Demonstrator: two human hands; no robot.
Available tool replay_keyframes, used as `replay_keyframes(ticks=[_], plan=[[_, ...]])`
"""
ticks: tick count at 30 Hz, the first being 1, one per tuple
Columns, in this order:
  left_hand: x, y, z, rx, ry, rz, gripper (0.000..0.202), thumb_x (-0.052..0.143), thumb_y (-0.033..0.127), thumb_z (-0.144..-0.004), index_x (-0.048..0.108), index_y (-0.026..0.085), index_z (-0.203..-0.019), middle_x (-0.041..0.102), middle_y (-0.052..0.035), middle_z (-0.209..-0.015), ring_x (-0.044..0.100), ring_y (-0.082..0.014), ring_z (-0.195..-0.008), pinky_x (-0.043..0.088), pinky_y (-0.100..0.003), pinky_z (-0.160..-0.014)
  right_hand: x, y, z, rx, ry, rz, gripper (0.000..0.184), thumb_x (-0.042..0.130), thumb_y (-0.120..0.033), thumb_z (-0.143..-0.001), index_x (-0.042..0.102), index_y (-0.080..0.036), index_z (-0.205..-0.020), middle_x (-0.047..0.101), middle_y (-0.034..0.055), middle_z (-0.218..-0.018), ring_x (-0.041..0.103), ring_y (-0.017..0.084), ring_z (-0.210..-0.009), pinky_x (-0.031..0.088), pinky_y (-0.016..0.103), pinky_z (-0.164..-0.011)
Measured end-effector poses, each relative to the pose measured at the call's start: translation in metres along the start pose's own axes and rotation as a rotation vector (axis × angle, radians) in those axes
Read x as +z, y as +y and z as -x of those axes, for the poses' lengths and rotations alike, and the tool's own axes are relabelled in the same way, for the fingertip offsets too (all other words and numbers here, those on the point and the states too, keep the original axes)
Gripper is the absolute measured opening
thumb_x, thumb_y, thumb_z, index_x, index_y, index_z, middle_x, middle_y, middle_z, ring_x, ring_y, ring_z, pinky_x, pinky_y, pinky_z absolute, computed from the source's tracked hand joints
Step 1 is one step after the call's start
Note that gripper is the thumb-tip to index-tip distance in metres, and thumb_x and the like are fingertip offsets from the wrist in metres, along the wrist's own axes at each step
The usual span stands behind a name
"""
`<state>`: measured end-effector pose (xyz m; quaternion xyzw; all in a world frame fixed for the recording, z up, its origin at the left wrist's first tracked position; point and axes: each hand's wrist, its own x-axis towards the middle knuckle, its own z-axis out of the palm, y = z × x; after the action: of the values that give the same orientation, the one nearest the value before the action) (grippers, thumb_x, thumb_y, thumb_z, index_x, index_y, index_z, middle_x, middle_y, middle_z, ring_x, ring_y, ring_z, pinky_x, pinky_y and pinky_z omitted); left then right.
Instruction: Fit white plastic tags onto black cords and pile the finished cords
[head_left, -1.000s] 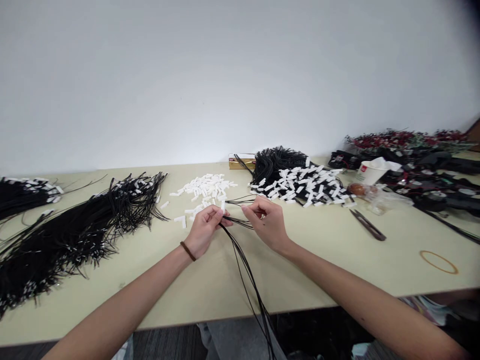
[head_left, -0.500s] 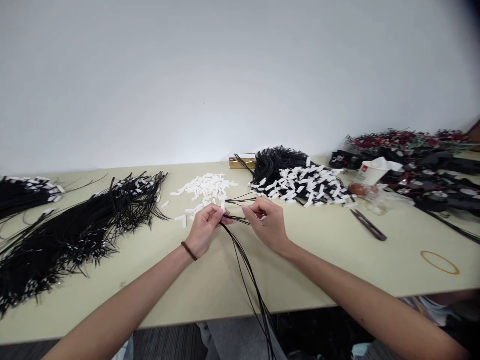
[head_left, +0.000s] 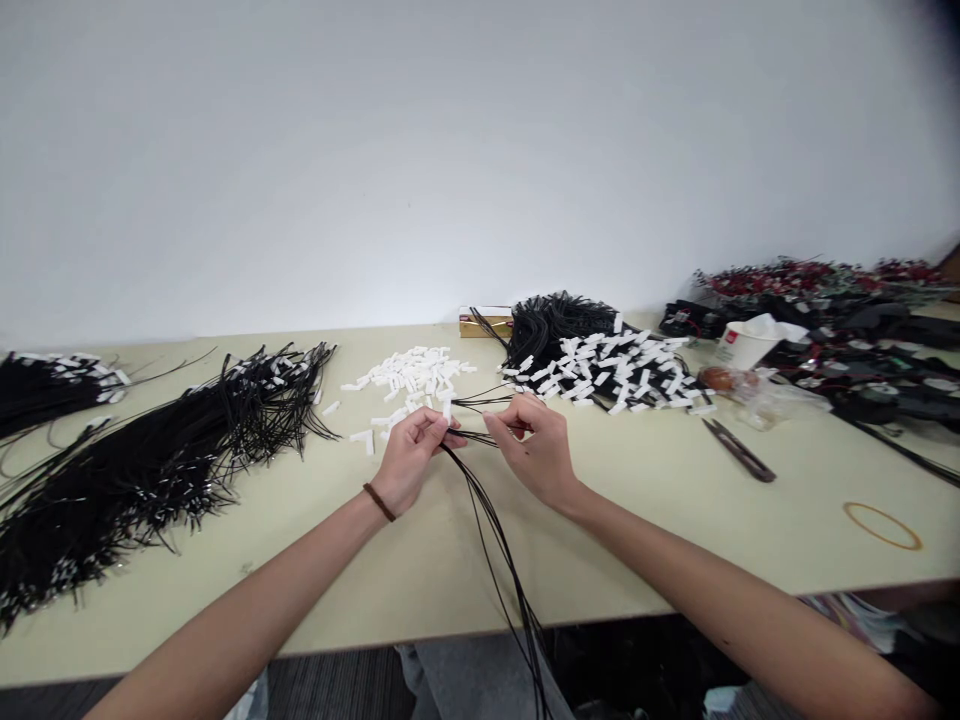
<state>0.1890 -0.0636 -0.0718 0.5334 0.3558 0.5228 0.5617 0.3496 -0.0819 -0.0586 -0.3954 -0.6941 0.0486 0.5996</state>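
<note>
My left hand (head_left: 412, 452) is closed, thumb and fingers pinching a white plastic connector (head_left: 448, 408) and a bundle of thin black wires (head_left: 491, 515). From this grip the wires curve down over the table's front edge. My right hand (head_left: 536, 445) is also closed, its fingertips pinched on thin black wires that run across from the left hand; the exact ends inside the pinch are hidden. Just beyond my hands lies a heap of loose white connectors (head_left: 420, 370). To its right, more white connectors (head_left: 622, 370) sit on black wires.
Long bundles of black wires (head_left: 150, 480) cover the table's left side. On the right are scissor-like snips (head_left: 739, 450), a rubber band (head_left: 883, 526), a paper cup (head_left: 742, 343), a plastic bag (head_left: 776, 397) and red-black wiring (head_left: 817, 280). A small gold box (head_left: 480, 322) stands by the wall.
</note>
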Motion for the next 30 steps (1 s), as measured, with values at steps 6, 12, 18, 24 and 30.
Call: replay_keyframes(ticks=[6, 12, 18, 24, 30], plan=[[-0.0016, -0.0016, -0.0006, 0.024, -0.005, -0.025, 0.027, 0.065, 0.039, -0.070, 0.056, 0.014, -0.074, 0.059, -0.0021, -0.081, 0.062, -0.0135, -0.068, 0.046, -0.027, -0.070, -0.0004, 0.0012, -0.0002, 0.149, -0.057, -0.129, 0.031, 0.054, -0.027, -0.078, 0.042, -0.017, -0.052, 0.035, -0.0048, -0.051, 0.033, 0.008, -0.051, 0.027, 0.022, -0.049], [-0.0034, -0.0017, -0.0008, 0.051, -0.025, -0.048, 0.027, 0.064, 0.039, -0.071, 0.055, 0.013, -0.074, 0.059, -0.0022, -0.081, 0.061, -0.0129, -0.067, 0.046, -0.028, -0.072, -0.0020, 0.0007, -0.0027, 0.294, -0.072, -0.222, 0.032, 0.056, -0.031, -0.076, 0.041, -0.017, -0.051, 0.033, -0.0054, -0.050, 0.030, 0.007, -0.049, 0.025, 0.022, -0.047], [-0.0015, 0.0004, 0.0002, 0.066, -0.021, -0.063, 0.026, 0.063, 0.038, -0.072, 0.055, 0.013, -0.075, 0.057, -0.0019, -0.082, 0.059, -0.0113, -0.064, 0.046, -0.028, -0.071, -0.0027, -0.0010, -0.0026, 0.415, -0.091, -0.306, 0.032, 0.058, -0.033, -0.074, 0.042, -0.016, -0.051, 0.035, -0.0052, -0.050, 0.029, 0.006, -0.047, 0.024, 0.021, -0.044], [-0.0002, 0.0037, 0.0005, 0.087, 0.000, -0.102, 0.028, 0.063, 0.040, -0.071, 0.055, 0.014, -0.075, 0.057, -0.0018, -0.079, 0.059, -0.0121, -0.063, 0.046, -0.028, -0.069, -0.0021, -0.0032, -0.0022, 0.418, -0.122, -0.318, 0.031, 0.058, -0.033, -0.073, 0.043, -0.016, -0.052, 0.035, -0.0053, -0.050, 0.029, 0.006, -0.047, 0.024, 0.021, -0.044], [-0.0004, 0.0043, 0.0005, 0.097, 0.007, -0.154, 0.028, 0.062, 0.041, -0.072, 0.054, 0.014, -0.075, 0.059, -0.0022, -0.079, 0.060, -0.0130, -0.063, 0.045, -0.028, -0.068, -0.0034, -0.0046, -0.0025, 0.377, -0.128, -0.268, 0.032, 0.057, -0.032, -0.076, 0.043, -0.016, -0.052, 0.036, -0.0049, -0.050, 0.031, 0.007, -0.047, 0.025, 0.021, -0.044]])
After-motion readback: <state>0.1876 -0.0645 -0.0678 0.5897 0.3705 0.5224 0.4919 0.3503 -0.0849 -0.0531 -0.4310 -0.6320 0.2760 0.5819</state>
